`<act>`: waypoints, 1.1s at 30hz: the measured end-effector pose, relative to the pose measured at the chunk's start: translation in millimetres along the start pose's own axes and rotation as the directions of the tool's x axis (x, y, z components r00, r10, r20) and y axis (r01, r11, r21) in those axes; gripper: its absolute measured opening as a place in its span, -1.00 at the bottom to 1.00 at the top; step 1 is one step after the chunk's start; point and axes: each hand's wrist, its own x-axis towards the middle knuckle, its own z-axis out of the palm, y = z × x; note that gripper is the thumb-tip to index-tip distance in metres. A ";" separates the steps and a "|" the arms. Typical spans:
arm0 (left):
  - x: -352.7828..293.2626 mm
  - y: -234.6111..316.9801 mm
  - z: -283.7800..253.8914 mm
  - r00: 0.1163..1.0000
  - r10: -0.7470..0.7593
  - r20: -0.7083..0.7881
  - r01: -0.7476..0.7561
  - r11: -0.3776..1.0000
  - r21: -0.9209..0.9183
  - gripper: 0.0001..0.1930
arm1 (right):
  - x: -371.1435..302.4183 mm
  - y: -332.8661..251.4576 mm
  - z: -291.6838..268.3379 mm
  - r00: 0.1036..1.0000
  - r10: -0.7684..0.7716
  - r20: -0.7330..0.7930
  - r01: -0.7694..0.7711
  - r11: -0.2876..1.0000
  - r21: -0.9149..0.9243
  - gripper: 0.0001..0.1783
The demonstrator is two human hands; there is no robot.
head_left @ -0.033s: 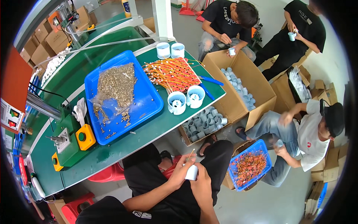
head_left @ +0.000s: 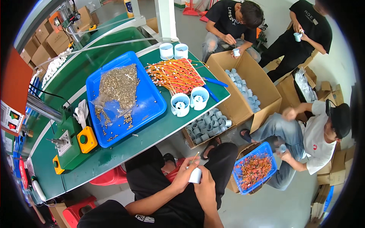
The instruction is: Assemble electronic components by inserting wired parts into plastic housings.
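Observation:
Over my lap, my right hand [head_left: 205, 187] is wrapped around a small pale plastic cup-shaped part [head_left: 195, 176]. My left hand [head_left: 184, 174] is closed at the top of that part, its fingers pinching beside a thin yellow wire [head_left: 195, 156] that sticks up. The wire's lower end is hidden by my fingers. On the green table ahead lie a bundle of orange and yellow wires [head_left: 175, 75] and larger pale round housings [head_left: 180, 105]. Left of them, a blue tray [head_left: 152, 114] holds a plastic bag of small brass-coloured pieces [head_left: 119, 85].
Blue-handled pliers [head_left: 215, 81] lie at the table corner. Cardboard boxes hold grey-blue cup parts [head_left: 208, 125]. A blue basket of wires [head_left: 269, 150] stands right of my knee. Three people work beyond. A green press base with yellow button boxes [head_left: 87, 140] stands left.
The seated person on the right has shifted a raised hand slightly left and up. My own hands and the cup part stay in place.

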 end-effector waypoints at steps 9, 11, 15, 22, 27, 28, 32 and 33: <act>-4.5 5.7 2.5 1.000 -0.030 0.009 0.030 0.995 -0.099 -0.70 | 4.2 -5.6 2.3 1.000 -0.015 0.023 0.015 1.000 -0.008 -0.50; -9.8 7.9 3.2 1.000 -0.018 0.008 0.018 0.997 -0.078 -0.70 | -0.6 -6.6 8.2 1.000 0.000 -0.008 0.000 1.000 -0.014 -0.49; -13.8 1.9 1.7 0.999 0.040 -0.008 -0.040 0.999 0.003 -0.68 | -6.2 -7.9 14.0 0.999 0.038 -0.035 -0.039 0.999 -0.015 -0.49; -7.3 25.4 -5.1 0.964 0.262 0.039 -0.262 0.965 -0.008 -0.55 | 6.4 -12.3 7.3 0.993 -0.102 -0.057 0.106 0.991 0.078 -0.22; -2.0 53.3 18.3 0.535 0.714 0.452 -0.839 0.509 0.191 0.02 | 2.6 5.2 4.7 0.992 0.121 0.041 -0.111 0.662 0.741 -0.45; -0.5 53.1 20.6 0.439 0.721 0.537 -0.895 0.406 0.186 0.04 | 1.0 7.8 4.5 0.997 0.067 0.024 -0.061 0.634 0.771 -0.50; 0.1 57.2 19.9 0.263 0.736 0.624 -0.954 0.102 0.283 -0.06 | 3.9 2.3 5.4 0.967 0.237 0.090 -0.185 0.416 0.890 -0.36; 0.1 55.7 21.0 0.247 0.766 0.593 -0.960 0.112 0.255 -0.12 | 1.7 5.3 5.8 0.964 0.250 0.092 -0.192 0.415 0.889 -0.36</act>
